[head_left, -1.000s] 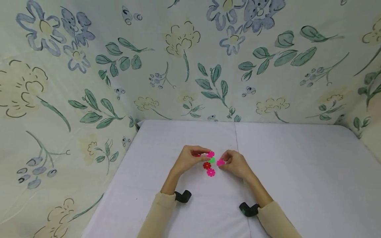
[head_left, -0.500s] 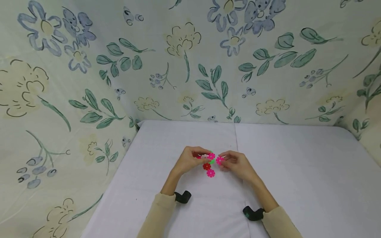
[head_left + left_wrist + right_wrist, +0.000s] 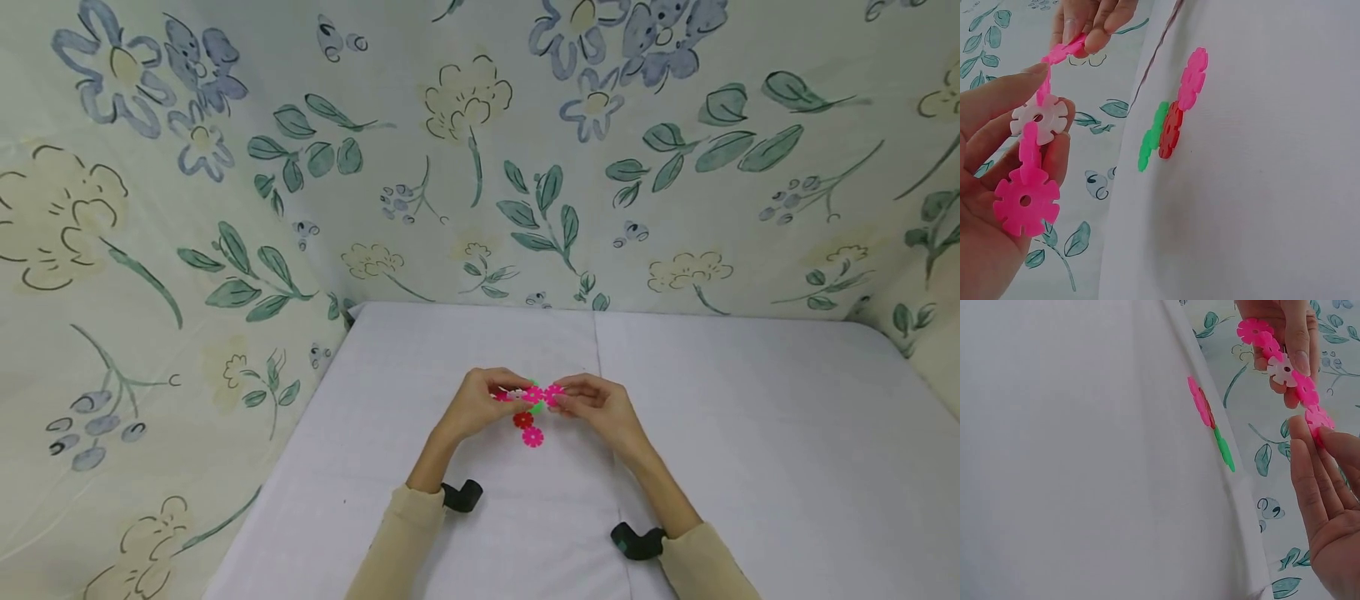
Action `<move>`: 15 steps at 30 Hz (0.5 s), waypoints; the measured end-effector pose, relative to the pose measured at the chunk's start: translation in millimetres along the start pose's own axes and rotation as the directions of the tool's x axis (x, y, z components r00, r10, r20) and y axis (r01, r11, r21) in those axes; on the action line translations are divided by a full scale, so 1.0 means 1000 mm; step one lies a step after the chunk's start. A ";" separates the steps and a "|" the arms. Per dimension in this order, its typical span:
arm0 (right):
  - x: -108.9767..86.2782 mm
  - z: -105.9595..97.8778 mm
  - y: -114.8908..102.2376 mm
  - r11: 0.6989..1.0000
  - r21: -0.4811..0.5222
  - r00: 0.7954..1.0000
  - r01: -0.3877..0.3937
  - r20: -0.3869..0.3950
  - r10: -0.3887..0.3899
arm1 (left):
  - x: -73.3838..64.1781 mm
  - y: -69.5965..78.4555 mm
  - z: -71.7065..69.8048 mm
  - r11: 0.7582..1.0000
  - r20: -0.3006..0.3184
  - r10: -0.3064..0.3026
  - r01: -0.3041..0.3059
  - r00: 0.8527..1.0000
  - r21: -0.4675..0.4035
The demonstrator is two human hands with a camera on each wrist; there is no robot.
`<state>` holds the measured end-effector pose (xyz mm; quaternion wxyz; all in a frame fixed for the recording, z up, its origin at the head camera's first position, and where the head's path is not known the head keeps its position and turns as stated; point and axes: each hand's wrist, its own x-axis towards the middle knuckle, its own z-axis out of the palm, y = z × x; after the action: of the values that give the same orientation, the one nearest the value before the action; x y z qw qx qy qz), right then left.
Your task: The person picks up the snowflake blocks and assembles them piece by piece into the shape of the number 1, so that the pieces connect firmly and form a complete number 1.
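Note:
My left hand [image 3: 480, 404] pinches a short chain of notched, flower-shaped plastic discs. A white disc [image 3: 1054, 128] sits mid-chain, with pink discs [image 3: 1026, 206] on either side of it. Between thumb and fingers, my right hand [image 3: 603, 408] grips another pink disc [image 3: 1318, 417]. That disc meets the chain's end pink disc [image 3: 1306, 391] at an angle; how deeply their notches engage cannot be told. Below the hands on the table lie a red disc [image 3: 522, 421], a pink disc [image 3: 533, 437] and green plastic [image 3: 537, 408], partly hidden by the left hand in the head view.
A white cloth covers the table [image 3: 750, 433]. Behind and to the left hangs a floral curtain [image 3: 450, 167]. Black wrist mounts [image 3: 463, 496] jut inward from both forearms, low over the cloth.
My right hand has turned its pink disc and brought it up and left, from a gap away to touching the end of the chain. The left hand has stayed almost still.

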<state>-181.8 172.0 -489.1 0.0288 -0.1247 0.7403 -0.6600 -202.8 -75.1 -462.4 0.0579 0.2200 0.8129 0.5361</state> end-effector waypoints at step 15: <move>-0.002 0.004 -0.006 0.993 -0.067 0.995 0.094 -0.020 -0.096 | 0.000 0.006 0.000 1.000 -0.004 0.012 -0.012 1.000 0.000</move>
<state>-178.3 168.1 -484.3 -0.0154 -0.1530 0.7552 -0.6373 -200.8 -72.8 -457.0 0.0530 0.2239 0.8116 0.5369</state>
